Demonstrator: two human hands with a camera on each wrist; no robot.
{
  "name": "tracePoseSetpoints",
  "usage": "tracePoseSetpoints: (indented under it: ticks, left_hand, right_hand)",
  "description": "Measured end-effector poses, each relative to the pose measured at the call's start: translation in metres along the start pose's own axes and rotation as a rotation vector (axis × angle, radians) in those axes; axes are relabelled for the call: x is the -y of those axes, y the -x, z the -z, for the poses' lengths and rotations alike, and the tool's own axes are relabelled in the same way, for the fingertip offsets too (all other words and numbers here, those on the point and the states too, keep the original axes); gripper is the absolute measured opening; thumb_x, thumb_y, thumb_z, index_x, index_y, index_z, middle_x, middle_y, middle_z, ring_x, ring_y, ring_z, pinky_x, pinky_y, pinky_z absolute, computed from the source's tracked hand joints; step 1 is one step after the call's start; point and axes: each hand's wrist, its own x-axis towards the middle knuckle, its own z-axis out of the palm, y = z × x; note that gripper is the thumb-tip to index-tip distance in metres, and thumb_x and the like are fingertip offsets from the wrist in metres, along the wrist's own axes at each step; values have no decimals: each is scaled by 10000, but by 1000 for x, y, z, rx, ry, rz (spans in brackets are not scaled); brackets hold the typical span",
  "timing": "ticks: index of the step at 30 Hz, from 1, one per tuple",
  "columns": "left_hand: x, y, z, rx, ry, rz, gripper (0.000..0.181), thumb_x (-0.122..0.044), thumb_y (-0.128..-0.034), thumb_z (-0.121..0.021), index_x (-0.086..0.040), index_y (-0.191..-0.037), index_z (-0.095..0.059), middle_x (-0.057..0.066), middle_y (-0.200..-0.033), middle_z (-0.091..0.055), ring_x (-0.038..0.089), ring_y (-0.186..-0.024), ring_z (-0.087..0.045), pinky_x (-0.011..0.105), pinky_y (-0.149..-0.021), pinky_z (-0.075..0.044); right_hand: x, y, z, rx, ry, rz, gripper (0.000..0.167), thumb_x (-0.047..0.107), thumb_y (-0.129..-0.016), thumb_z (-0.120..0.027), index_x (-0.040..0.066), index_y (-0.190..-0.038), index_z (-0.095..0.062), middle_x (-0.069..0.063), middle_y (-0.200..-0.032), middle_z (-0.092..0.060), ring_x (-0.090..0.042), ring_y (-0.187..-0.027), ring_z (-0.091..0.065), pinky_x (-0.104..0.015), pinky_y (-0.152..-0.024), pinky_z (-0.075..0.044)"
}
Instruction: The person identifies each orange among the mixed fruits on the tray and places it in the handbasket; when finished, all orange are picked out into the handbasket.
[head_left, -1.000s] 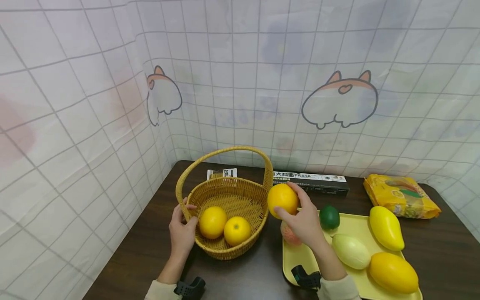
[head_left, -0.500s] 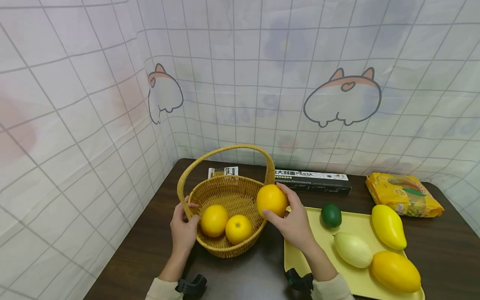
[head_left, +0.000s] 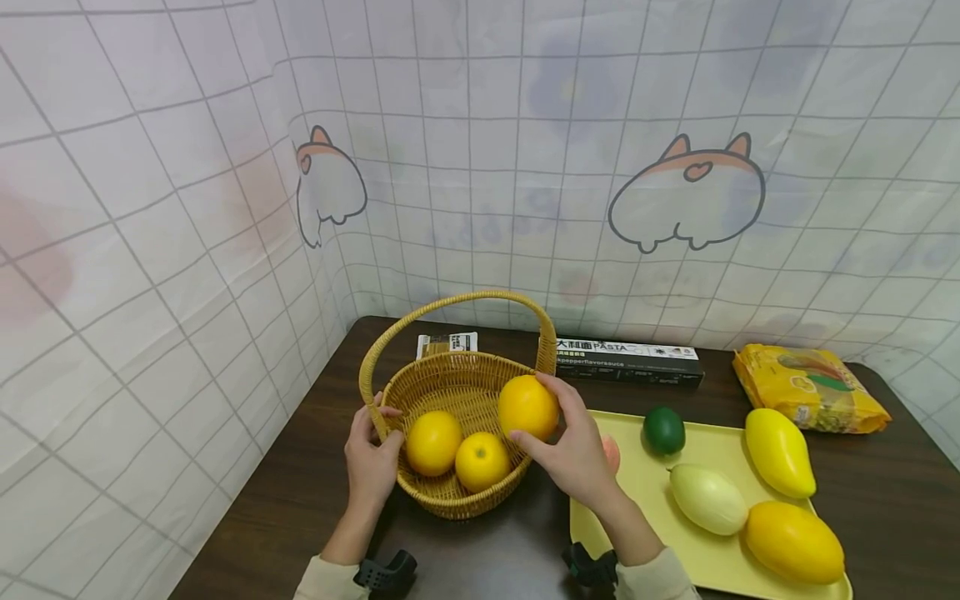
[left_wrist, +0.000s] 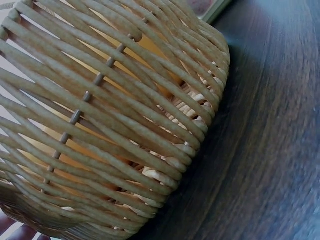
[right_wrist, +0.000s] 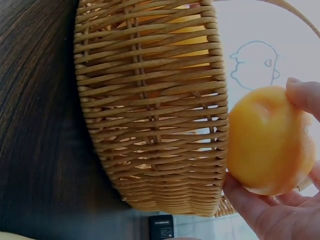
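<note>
One orange (head_left: 528,407) is pinched in my right grip (head_left: 567,454), at the basket rim (head_left: 461,502); I judge it light, firm, slightly slippery, best held around its middle. My left grip (head_left: 372,462) holds the handle's (head_left: 491,294) foot.

There are 3 oranges (head_left: 434,442), 2 long yellow fruits (head_left: 795,543), 2 green fruits (head_left: 708,500), 1 pink fruit (head_left: 612,454), 1 basket (head_left: 453,506), 1 tray (head_left: 720,567), 1 pasta box (head_left: 630,362) and 2 packets (head_left: 810,389).

Soft even light, faint sheen on tabletop (head_left: 487,550), right-wrist backdrop (right_wrist: 245,30) washed out
</note>
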Motion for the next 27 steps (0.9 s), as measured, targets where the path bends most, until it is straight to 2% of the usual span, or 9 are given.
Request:
tracePoseSetpoints:
  ticks: [5,8,13,17,20,21,27]
  left_hand:
    - [2,-1,-1,4,3,10,222,109,-829,-574,11,-1017,-643,155,-1443,-468,340,-1332,-438,194,-838,-367]
    - [15,-4,-3,2,15,17,227,103,-834,-581,18,-1035,-644,138,-1454,-461,320,-1322,-450,216,-861,-365]
    - [38,-10,-6,-10,14,6,232,77,-832,-605,-25,-1035,-653,72,-1444,-477,264,-1307,-463,251,-823,-372]
    - [43,-10,-8,-23,12,-20,234,72,-818,-614,-47,-1015,-662,57,-1424,-498,268,-1149,-564,256,-786,-407]
    - [42,-10,-9,-26,6,-27,235,72,-815,-609,-35,-1016,-665,62,-1423,-498,280,-1026,-601,269,-781,-424]
    - [42,-10,-9,-28,4,-27,236,70,-814,-608,-31,-1019,-666,63,-1422,-498,278,-1033,-600,277,-785,-424]
    - [6,-1,-3,-10,-5,-5,213,94,-828,-583,12,-1014,-644,163,-1433,-480,336,-1289,-476,261,-785,-386]
  right_hand:
    - [-4,0,-3,8,29,0,786,249,-772,-833,173,-1441,-428,-9,-1445,-426,-238,-1165,-532,-468,-933,-478]
    - [-4,1,-7,21,56,-5,780,280,-772,-830,196,-1436,-431,3,-1446,-423,-239,-1171,-526,-474,-943,-466]
    - [-5,3,-15,10,67,2,776,264,-771,-831,212,-1434,-429,-19,-1450,-414,-244,-1182,-515,-483,-940,-462]
    - [-6,4,-18,-20,69,14,775,227,-767,-833,196,-1431,-434,-40,-1451,-403,-251,-1175,-513,-489,-919,-469]
    - [-7,3,-18,-31,78,17,774,208,-763,-834,170,-1429,-442,-42,-1446,-405,-260,-1171,-513,-494,-917,-469]
    - [-7,2,-18,-27,81,15,772,208,-764,-833,170,-1428,-443,-40,-1446,-405,-260,-1176,-511,-492,-923,-467]
    - [-7,-8,-21,5,102,14,768,230,-762,-836,202,-1425,-448,-28,-1438,-427,-249,-1181,-518,-470,-923,-468]
